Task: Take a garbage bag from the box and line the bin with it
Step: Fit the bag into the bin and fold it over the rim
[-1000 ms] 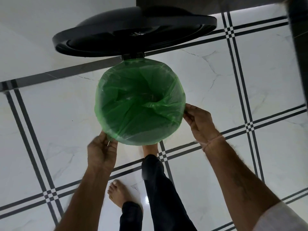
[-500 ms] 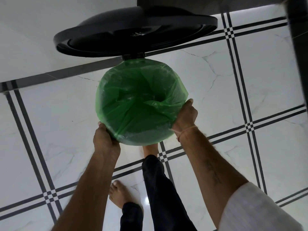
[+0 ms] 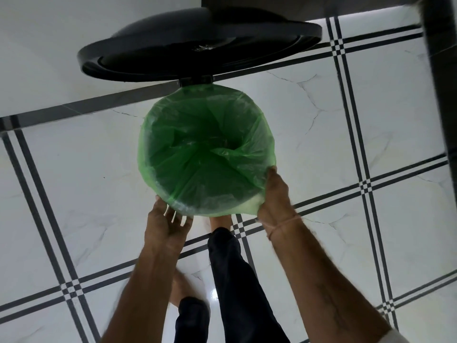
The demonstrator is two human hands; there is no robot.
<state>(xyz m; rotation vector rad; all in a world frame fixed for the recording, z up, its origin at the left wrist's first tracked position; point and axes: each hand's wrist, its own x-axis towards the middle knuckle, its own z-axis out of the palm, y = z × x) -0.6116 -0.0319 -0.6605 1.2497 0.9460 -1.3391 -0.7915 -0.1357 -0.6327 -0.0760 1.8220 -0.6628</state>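
Note:
A green garbage bag (image 3: pixel 205 154) is spread over the mouth of a round bin, its edge folded over the rim all the way around. The bin's black lid (image 3: pixel 197 45) stands open behind it on a hinge (image 3: pixel 195 81). My left hand (image 3: pixel 168 225) is under the near left edge of the bag, fingers apart, fingertips touching the plastic. At the near right rim my right hand (image 3: pixel 274 196) is closed on the bag's edge, stretching a pale fold of plastic down over the side. The bag hides the bin's body.
The bin stands on a white marble floor (image 3: pixel 86 181) with black line bands. My bare foot (image 3: pixel 181 290) and a dark trouser leg (image 3: pixel 235 280) are just below the bin. A dark upright post (image 3: pixel 442 70) runs down the right edge.
My right hand slid along the rim toward me, dragging the bag's edge lower. My left hand dropped below the rim and its fingers spread apart.

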